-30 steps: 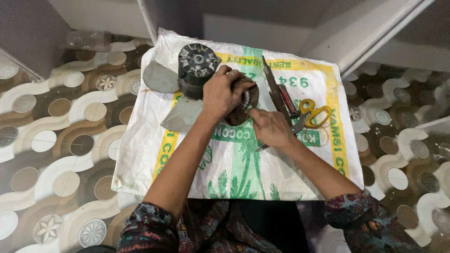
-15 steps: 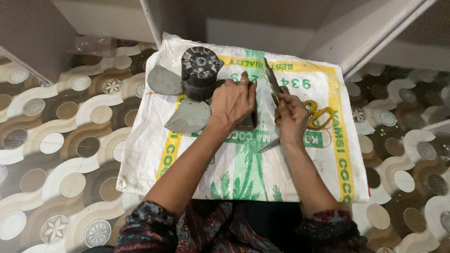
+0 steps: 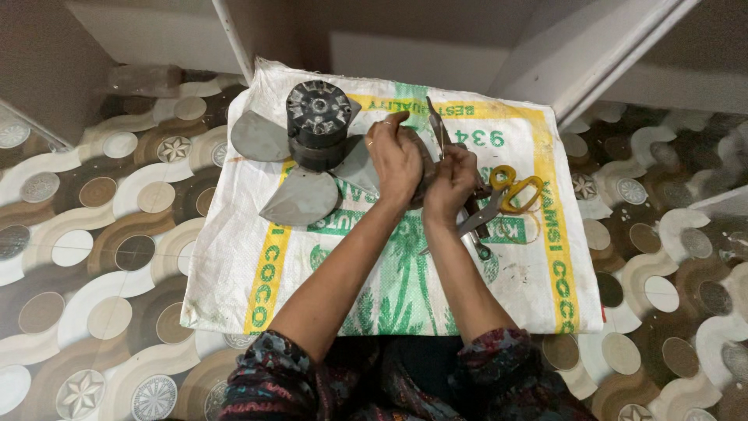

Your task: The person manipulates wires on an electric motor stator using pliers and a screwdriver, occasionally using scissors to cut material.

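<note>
Hands meet over the middle of the sack [image 3: 234, 257]. My left hand [image 3: 396, 160] is curled shut over a dark round part [image 3: 427, 170], most of it hidden under my palm and fingers, so I cannot tell what it is beyond that. My right hand [image 3: 450, 183] is closed just beside it, touching the same part, and grips a thin metal tool [image 3: 434, 125] whose blade stands up past my knuckles, away from me. Just right of my right hand lie scissors [image 3: 510, 195] with yellow handles, their blades running under my wrist. Left of my left hand sits a fan [image 3: 308, 148]: a dark ribbed motor standing upright on grey blades, one blade reaching under my left fingers. All of it rests on the white sack with green and yellow print, spread over patterned floor [image 3: 86, 257].
</note>
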